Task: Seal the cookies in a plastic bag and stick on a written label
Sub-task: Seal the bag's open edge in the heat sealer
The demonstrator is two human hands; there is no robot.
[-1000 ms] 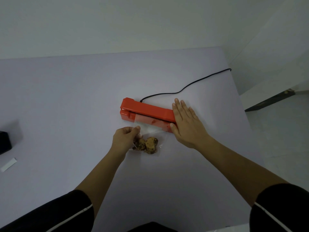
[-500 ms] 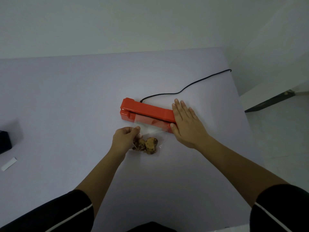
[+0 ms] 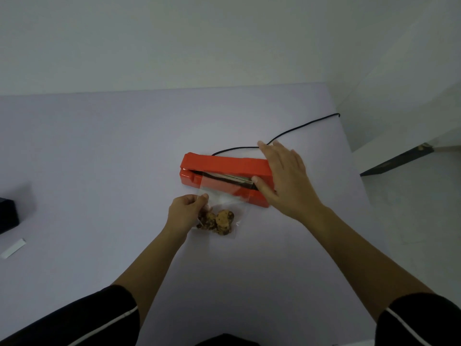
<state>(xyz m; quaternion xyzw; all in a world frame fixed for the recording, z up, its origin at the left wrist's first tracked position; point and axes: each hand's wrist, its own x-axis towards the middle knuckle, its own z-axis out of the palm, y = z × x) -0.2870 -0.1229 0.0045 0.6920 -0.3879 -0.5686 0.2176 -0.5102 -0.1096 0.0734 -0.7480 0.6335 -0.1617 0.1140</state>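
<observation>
The bag (image 3: 219, 211) lies on the counter (image 3: 99, 158), its open end inside the sealer (image 3: 224, 171). The sealer's long side runs left to right, just past both hands. The left hand (image 3: 185, 213) pinches the bag's left edge. The right hand (image 3: 284, 178) grips the sealer's lid at its right end, lid up a bit. I count about two cookies (image 3: 217, 221), one bag, one sealer, and one white strip (image 3: 13, 248) far left.
</observation>
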